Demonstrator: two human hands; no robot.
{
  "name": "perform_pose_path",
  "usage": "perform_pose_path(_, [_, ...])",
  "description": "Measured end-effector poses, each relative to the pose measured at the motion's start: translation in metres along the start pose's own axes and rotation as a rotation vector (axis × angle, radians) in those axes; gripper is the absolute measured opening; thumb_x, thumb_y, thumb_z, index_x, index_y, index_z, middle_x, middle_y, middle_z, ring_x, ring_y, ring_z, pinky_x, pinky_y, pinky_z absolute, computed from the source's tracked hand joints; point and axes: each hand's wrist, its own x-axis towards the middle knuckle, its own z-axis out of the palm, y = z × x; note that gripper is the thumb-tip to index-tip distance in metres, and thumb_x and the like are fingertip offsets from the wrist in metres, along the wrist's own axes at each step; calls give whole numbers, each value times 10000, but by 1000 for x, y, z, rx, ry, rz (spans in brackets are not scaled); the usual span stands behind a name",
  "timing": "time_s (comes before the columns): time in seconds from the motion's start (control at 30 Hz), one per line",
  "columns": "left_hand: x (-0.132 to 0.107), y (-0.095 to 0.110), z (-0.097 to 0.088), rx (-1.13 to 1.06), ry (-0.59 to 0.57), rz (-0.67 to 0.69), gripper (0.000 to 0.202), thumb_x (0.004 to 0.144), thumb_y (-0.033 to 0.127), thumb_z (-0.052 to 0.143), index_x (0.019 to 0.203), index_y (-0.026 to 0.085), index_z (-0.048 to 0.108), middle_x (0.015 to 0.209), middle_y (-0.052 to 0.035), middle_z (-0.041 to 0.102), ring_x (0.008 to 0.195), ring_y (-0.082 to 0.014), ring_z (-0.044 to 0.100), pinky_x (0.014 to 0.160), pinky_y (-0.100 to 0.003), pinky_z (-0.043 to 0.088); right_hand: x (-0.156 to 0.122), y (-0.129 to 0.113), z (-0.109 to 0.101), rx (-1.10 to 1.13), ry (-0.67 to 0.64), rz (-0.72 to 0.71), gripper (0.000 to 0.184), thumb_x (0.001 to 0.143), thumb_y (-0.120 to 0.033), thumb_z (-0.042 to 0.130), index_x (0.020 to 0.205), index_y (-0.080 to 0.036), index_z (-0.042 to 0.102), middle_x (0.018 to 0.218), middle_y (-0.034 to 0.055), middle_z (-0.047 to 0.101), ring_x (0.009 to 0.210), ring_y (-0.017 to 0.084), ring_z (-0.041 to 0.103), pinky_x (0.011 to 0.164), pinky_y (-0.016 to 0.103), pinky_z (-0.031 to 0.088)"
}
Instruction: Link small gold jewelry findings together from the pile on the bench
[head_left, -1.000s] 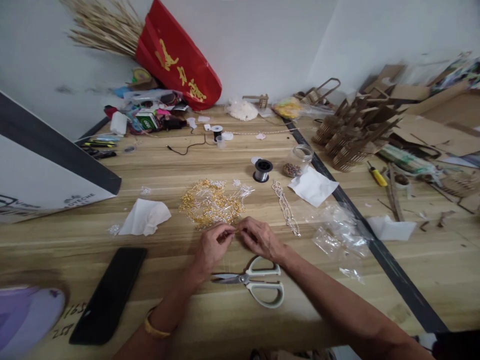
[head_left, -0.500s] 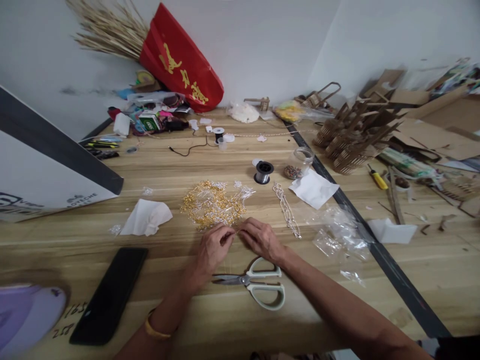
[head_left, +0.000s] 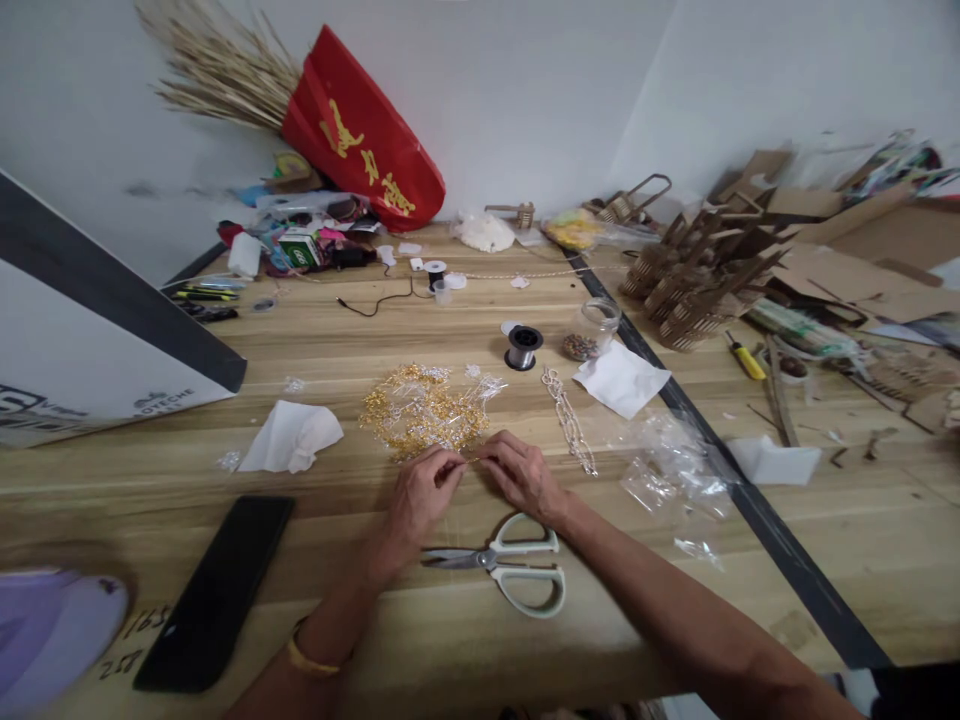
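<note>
My left hand (head_left: 420, 495) and my right hand (head_left: 521, 472) meet fingertip to fingertip at the table's middle, both pinched on a small gold piece (head_left: 471, 459) between them. Just beyond the fingers lies a heap of gold and clear beaded bits (head_left: 420, 410). White-handled scissors (head_left: 510, 570) lie under my wrists, blades pointing left. A finished beaded chain (head_left: 570, 420) lies to the right of the heap. A gold bangle is on my left wrist.
A black phone (head_left: 217, 590) lies at the near left, a crumpled tissue (head_left: 292, 437) beyond it. A wire spool (head_left: 523, 346), a glass jar (head_left: 592, 330), white paper (head_left: 621, 378) and clear plastic bags (head_left: 675, 460) sit right. Cardboard pieces (head_left: 712, 270) crowd the far right; a red bag (head_left: 360, 140) leans on the wall.
Both hands stay pinched together in the same spot. Only the view has shifted slightly.
</note>
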Motion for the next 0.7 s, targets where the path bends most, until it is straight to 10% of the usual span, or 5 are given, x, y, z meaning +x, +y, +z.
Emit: perform_pose_path(0.7, [0, -1, 1, 62, -12, 46, 131, 800, 226, 590, 690, 181, 645, 651, -1, 642, 590, -115, 554, 581, -217, 401, 1, 1, -2, 70, 112, 1, 144, 932, -252, 473, 894, -176, 590, 802, 60, 594, 734, 151, 573, 651, 271, 485])
